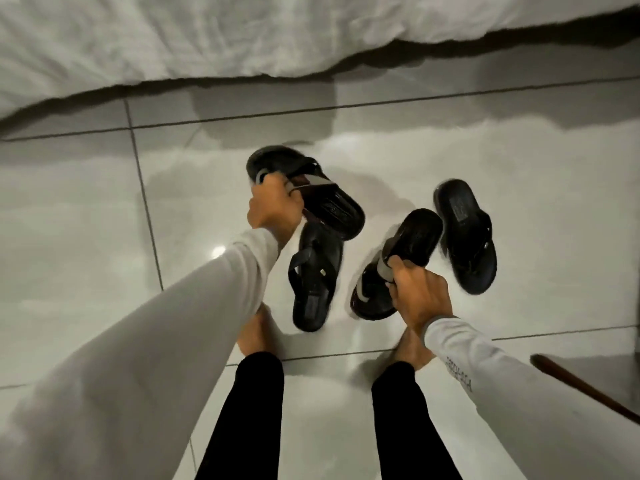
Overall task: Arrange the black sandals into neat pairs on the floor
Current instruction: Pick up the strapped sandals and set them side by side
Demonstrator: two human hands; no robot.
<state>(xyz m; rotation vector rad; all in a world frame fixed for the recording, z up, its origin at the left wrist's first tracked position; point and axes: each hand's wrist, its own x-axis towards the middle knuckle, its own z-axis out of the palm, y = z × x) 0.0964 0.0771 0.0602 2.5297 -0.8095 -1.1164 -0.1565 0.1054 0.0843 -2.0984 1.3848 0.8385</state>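
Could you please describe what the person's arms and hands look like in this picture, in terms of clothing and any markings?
Both arms are covered by long, loose, light grey-white sleeves that end at the wrists. The right sleeve carries small dark printed lettering near the cuff, too blurred to read; the left sleeve looks plain. The left hand and right hand are bare: no gloves, rings or watch show.

I reach both arms forward and down, white sleeves to the wrists; my left hand (273, 209) and right hand (420, 296) are each curled into a closed grip.
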